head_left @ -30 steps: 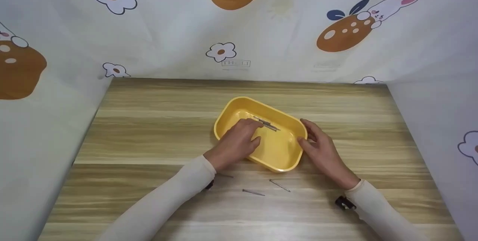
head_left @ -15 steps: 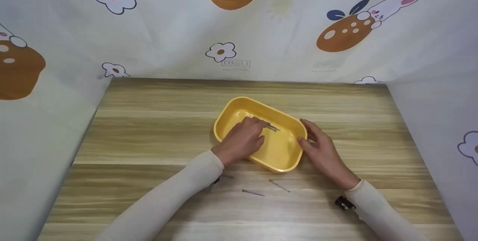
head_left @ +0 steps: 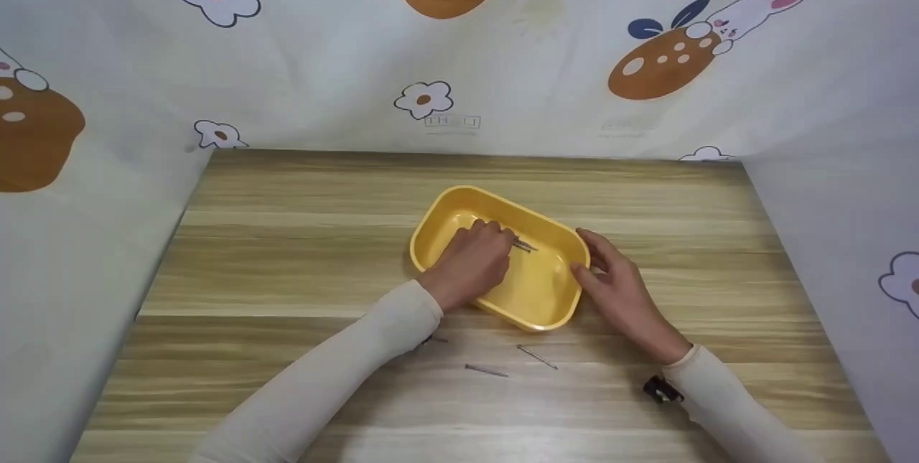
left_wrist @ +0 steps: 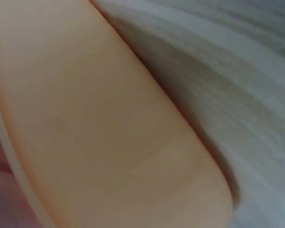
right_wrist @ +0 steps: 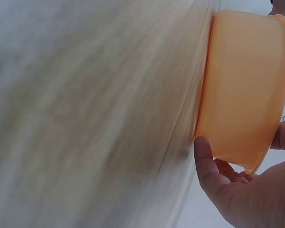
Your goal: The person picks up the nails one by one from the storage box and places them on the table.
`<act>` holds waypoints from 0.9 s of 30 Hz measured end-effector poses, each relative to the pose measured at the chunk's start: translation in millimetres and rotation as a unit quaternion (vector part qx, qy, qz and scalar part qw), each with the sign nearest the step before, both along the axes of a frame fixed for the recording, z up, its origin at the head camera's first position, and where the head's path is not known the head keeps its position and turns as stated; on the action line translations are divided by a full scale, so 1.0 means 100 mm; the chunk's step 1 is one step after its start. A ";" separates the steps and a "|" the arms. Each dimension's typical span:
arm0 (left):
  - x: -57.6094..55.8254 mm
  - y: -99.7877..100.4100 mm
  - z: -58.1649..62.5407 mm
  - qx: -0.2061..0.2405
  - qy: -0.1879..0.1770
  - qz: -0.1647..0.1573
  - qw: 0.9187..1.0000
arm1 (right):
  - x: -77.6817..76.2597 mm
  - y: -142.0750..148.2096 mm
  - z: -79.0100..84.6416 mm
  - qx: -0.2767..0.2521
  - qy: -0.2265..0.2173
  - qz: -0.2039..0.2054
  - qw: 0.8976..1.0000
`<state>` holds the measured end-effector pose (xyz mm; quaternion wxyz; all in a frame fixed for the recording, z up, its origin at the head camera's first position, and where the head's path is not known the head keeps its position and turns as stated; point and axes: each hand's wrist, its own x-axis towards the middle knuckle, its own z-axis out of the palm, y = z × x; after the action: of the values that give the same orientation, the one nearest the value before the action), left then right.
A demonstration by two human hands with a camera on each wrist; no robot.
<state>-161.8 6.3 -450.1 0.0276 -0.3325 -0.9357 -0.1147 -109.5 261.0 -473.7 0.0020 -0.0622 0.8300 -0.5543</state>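
Observation:
A yellow plastic tub (head_left: 535, 301) stands at an angle on the wooden table; its side (right_wrist: 247, 85) fills part of the right wrist view. Several grey nails (head_left: 524, 244) lie together inside, against the far part of the floor. Reaching over the near rim, my left hand (head_left: 474, 258) has its fingers curled over the left ends of these nails; the fingertips are hidden. At the tub's right end my right hand (head_left: 621, 291) holds the rim, thumb at the inner edge and fingers outside. Only the tub's outer wall (left_wrist: 109, 118) shows large in the left wrist view.
Loose nails lie in front of the tub: one nail (head_left: 537, 357) slants at the right, another nail (head_left: 487, 370) lies nearer, and a third (head_left: 439, 339) is partly under the left sleeve. A patterned sheet (head_left: 323, 75) surrounds the table.
My left hand has shifted a little to the right inside the tub and its fingers have curled further over the nails. The right hand and the tub stay in place.

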 end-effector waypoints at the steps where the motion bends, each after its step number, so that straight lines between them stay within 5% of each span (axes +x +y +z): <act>1: -0.01 0.01 0.00 -0.011 0.009 0.005 1.000 | 0.00 0.00 0.00 0.001 0.001 0.000 1.000; 9: -0.05 0.05 -0.08 -0.061 0.060 0.031 0.996 | -0.01 0.00 0.00 0.006 -0.001 0.001 1.000; 27: -0.07 0.09 -0.09 -0.081 0.040 0.011 0.996 | -0.01 0.02 0.00 0.003 -0.010 0.001 1.000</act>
<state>-168.5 15.6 -459.5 0.0396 -0.3279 -0.9436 -0.0246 -110.5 262.5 -473.7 0.0110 -0.0577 0.8314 -0.5526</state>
